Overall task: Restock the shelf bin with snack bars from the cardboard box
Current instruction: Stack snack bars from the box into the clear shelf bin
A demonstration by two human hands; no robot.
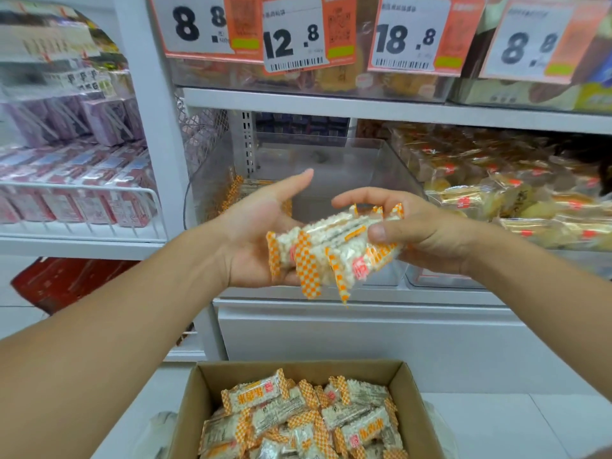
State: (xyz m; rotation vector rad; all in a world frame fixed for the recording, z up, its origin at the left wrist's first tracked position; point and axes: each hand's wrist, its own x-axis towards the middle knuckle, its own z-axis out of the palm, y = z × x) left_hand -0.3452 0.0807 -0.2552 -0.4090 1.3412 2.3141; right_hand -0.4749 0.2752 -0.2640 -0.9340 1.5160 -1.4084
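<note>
White shop shelving (397, 109) fills the background, with big price tags (291, 34) hanging along the top edge at twelve o'clock. Behind the hands sits a clear plastic shelf bin (331, 167), nearly bare inside, with a few orange-checked snack bars (236, 190) lying in its left corner at about ten o'clock. In front of the bin, at the centre, the right hand (414, 226) grips a bunch of wrapped snack bars (331, 250), thumb curled over the top and fingers wrapped round the far side. The left hand (261, 233) lies palm-up against the bunch at nine o'clock, fingers straight and spread, supporting the bars from below without closing on them. At six o'clock a brown cardboard box (414, 409) stands open, heaped with more of the same bars (298, 415). Yellow wrapped cakes (496, 193) fill the next bin at three o'clock, and pink and purple packets (82, 180) crowd a wire rack at nine o'clock.
</note>
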